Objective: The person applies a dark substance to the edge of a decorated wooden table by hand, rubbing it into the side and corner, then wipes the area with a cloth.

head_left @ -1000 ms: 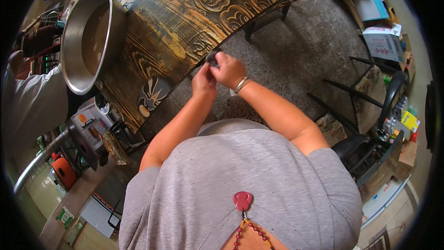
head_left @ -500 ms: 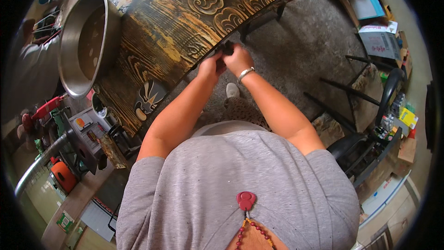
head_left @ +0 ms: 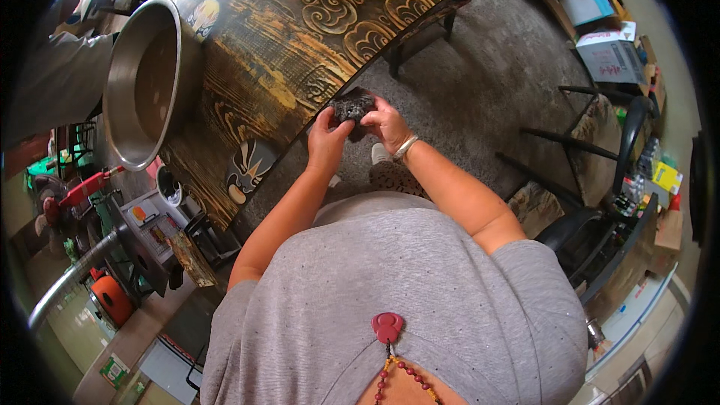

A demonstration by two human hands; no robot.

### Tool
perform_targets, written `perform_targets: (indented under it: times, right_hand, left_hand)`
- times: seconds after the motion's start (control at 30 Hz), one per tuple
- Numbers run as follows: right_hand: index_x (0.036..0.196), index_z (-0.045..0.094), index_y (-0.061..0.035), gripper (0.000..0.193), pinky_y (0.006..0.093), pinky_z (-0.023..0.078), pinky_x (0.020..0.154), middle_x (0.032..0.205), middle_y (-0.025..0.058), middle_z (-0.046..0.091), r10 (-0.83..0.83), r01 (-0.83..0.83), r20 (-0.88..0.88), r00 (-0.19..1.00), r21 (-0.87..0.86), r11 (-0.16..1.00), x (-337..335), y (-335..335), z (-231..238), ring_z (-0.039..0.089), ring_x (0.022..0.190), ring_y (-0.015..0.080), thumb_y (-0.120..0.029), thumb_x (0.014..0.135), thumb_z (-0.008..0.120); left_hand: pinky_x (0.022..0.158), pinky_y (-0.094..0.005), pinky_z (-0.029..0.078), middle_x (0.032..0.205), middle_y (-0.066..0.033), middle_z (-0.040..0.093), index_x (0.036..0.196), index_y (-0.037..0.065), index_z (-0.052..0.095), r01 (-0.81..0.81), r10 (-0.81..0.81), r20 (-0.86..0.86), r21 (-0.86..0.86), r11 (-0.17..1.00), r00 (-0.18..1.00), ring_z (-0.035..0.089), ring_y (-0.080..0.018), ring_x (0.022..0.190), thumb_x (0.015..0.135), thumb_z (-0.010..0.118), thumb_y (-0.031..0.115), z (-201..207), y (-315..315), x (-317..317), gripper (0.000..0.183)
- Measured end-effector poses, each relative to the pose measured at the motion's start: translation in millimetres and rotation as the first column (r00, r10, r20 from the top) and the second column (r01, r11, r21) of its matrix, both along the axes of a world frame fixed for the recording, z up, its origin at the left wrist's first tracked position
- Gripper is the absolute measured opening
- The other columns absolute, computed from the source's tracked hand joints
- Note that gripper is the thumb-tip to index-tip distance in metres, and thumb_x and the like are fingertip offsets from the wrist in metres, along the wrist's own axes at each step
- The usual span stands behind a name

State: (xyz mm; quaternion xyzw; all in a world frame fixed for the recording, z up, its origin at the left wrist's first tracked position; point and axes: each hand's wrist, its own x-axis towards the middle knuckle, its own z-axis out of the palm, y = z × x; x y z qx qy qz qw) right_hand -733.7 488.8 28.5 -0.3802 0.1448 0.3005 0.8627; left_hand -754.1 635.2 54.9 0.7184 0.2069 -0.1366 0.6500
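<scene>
Both of my hands hold a dark, ruffled, wet-looking clump (head_left: 351,109) at the near edge of the wooden table (head_left: 277,67); its kind does not show. My left hand (head_left: 325,141) pinches its left side with thumb and fingers. On the right side, my right hand (head_left: 390,127), with a silver bracelet at the wrist, grips it the same way. Over the table's left end stands a large steel basin (head_left: 192,56) with brownish liquid and a few pale bits in it.
Grey cloth like a sleeve (head_left: 56,82) reaches toward the basin from the left. A black-framed chair (head_left: 634,139) and cardboard boxes (head_left: 611,60) stand at the right. Below left is a cluttered counter with an orange round thing (head_left: 111,298). My shoe (head_left: 380,153) is on the floor below my hands.
My hands have drawn slightly nearer to me and apart, and the dark clump between them now shows much more fully. The grey cloth at the left has extended toward the basin.
</scene>
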Motion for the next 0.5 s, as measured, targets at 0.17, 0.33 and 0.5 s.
perform_targets:
  times: [0.17,0.33,0.5]
  right_hand:
    - [0.135,0.023,-0.0044,0.072,0.0282,0.041,0.084,0.111,0.008,0.05,-0.061,0.076,0.19,0.98,-0.071,0.995,-13.4,-3.6,20.3,0.05,0.098,0.0167,0.0,0.069,0.054]
    - [0.122,0.04,-0.0042,0.057,0.028,0.042,0.08,0.107,0.0062,0.053,0.051,-0.008,0.163,0.985,-0.253,0.968,-26.6,-1.3,27.9,0.052,0.094,0.0145,-0.004,0.07,0.063]
    - [0.106,0.052,-0.0027,0.03,0.027,0.043,0.077,0.094,0.0041,0.058,-0.228,0.287,0.21,0.951,-0.318,0.904,-40.2,19.2,31.1,0.054,0.084,0.0139,-0.007,0.078,0.059]
  left_hand:
    - [0.072,-0.0261,0.046,0.098,-0.0053,0.056,0.112,0.0,0.047,0.005,0.004,0.021,-0.395,0.919,1.0,0.054,-0.0131,0.082,0.079,0.055,0.002,4.1,4.7,-4.9,0.035]
    - [0.074,-0.0273,0.047,0.099,-0.0062,0.056,0.114,0.0,0.047,0.071,-0.1,-0.022,-0.561,0.825,0.995,0.055,-0.0146,0.082,0.082,0.053,0.003,8.7,10.2,-6.9,0.033]
    - [0.07,-0.027,0.048,0.09,-0.0059,0.058,0.103,0.001,0.053,0.287,-0.4,-0.155,-0.475,0.832,0.904,0.057,-0.0143,0.079,0.085,0.052,0.012,13.5,14.3,5.6,0.022]
